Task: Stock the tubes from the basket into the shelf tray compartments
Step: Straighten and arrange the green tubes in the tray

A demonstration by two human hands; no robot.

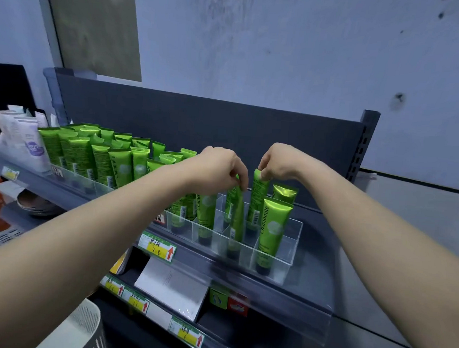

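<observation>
Green tube [238,218] pinched beneath left hand [217,170], second tube [257,200] pinched below right hand [278,161], both in clear tray [295,249].

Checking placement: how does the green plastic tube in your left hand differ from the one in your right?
The left hand pinches an edge-on green plastic tube, which looks narrow; the right hand pinches a flat-facing green plastic tube, printed face showing. The edge-on tube stands in a front compartment of the clear plastic tray; the flat-facing tube, one row behind. Both stand cap down, pinched at the top.
</observation>
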